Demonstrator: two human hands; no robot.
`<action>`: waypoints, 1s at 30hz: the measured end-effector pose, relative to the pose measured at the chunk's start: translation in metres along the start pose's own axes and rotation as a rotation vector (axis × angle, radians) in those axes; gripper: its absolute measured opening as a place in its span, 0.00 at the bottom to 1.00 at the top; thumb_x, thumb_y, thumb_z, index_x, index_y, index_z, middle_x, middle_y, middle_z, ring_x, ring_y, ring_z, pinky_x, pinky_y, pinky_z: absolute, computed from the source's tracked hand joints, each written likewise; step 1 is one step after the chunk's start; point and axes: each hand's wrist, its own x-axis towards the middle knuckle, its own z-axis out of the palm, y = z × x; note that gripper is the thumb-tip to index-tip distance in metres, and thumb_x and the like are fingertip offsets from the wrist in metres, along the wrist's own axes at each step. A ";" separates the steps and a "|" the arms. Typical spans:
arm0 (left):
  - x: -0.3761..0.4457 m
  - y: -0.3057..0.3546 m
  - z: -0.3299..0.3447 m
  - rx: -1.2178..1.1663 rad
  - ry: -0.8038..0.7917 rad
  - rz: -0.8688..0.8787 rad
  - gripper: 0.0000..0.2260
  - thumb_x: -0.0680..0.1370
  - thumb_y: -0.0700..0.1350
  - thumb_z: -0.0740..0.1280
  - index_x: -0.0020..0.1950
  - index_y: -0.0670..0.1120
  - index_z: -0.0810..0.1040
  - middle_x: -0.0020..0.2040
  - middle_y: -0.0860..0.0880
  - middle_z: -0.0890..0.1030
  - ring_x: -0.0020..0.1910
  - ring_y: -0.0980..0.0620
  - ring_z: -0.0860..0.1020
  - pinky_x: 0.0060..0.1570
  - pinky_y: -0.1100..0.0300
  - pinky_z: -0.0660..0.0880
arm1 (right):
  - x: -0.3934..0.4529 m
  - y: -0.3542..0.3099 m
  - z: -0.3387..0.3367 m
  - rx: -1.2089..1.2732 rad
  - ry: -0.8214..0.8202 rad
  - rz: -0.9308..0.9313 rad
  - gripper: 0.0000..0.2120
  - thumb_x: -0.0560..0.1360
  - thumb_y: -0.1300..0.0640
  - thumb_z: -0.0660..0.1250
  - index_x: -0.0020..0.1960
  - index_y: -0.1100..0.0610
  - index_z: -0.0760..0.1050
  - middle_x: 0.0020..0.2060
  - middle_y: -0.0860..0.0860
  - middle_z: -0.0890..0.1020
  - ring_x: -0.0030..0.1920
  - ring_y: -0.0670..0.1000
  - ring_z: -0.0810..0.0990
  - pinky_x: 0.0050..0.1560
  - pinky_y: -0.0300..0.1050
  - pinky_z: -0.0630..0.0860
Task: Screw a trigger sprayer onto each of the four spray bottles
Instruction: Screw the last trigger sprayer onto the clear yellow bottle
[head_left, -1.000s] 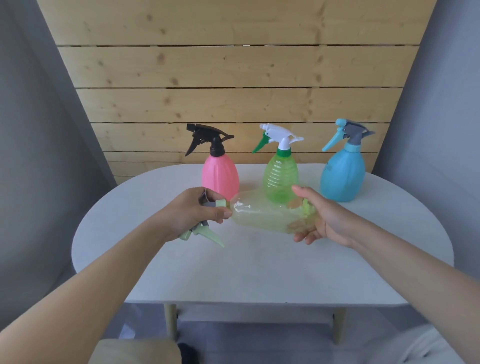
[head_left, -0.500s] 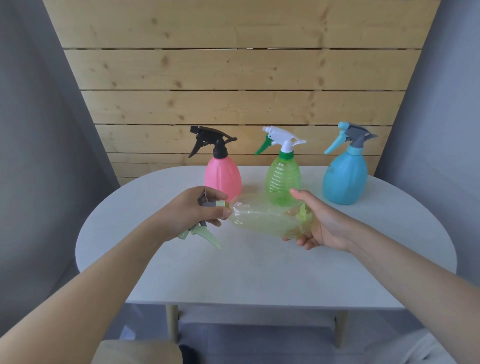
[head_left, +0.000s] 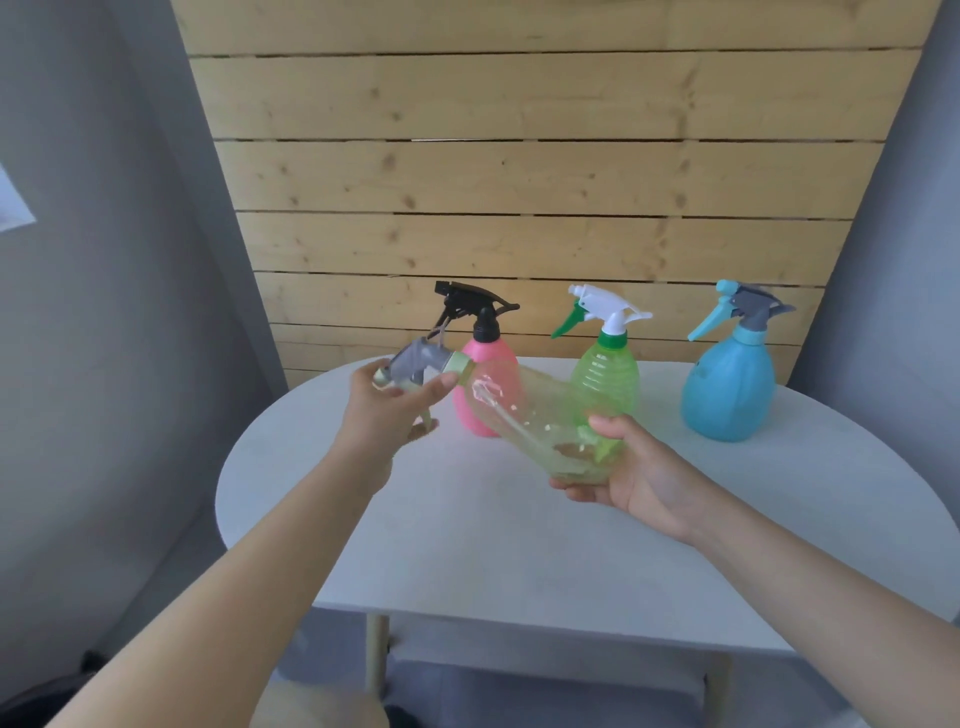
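Above the white table (head_left: 467, 545), left hand (head_left: 382, 415) gripping the grey trigger sprayer (head_left: 423, 364), right hand (head_left: 631, 467) cupping the tilted clear bottle (head_left: 524, 410), with pink bottle (head_left: 485, 374), green bottle (head_left: 605, 371) and blue bottle (head_left: 727, 384) standing capped beyond.

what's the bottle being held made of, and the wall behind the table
Held bottle: looks like thin clear plastic, pale green tint, glossy; the pink bottle shows through it. Back wall: seemingly unpainted wooden planks, matt, with visible knots and grain.
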 end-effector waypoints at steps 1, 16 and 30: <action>-0.002 0.000 0.002 -0.112 -0.048 -0.058 0.40 0.60 0.49 0.78 0.68 0.44 0.63 0.55 0.43 0.77 0.51 0.46 0.80 0.45 0.51 0.81 | 0.000 0.002 0.005 0.046 -0.040 0.009 0.34 0.66 0.51 0.68 0.68 0.61 0.64 0.55 0.63 0.73 0.44 0.64 0.82 0.41 0.50 0.81; -0.004 -0.002 -0.035 -0.049 -0.153 -0.047 0.27 0.69 0.53 0.73 0.65 0.47 0.70 0.55 0.47 0.81 0.53 0.48 0.80 0.54 0.51 0.76 | 0.044 0.039 0.087 -0.112 -0.059 -0.027 0.29 0.65 0.52 0.71 0.64 0.51 0.68 0.50 0.50 0.80 0.50 0.52 0.79 0.50 0.45 0.75; 0.077 -0.021 -0.072 0.296 -0.135 0.097 0.28 0.68 0.49 0.75 0.64 0.56 0.66 0.57 0.54 0.75 0.56 0.55 0.74 0.49 0.60 0.71 | 0.150 0.054 0.129 -0.657 0.178 -0.254 0.26 0.72 0.54 0.70 0.68 0.48 0.67 0.56 0.51 0.74 0.55 0.53 0.74 0.50 0.42 0.70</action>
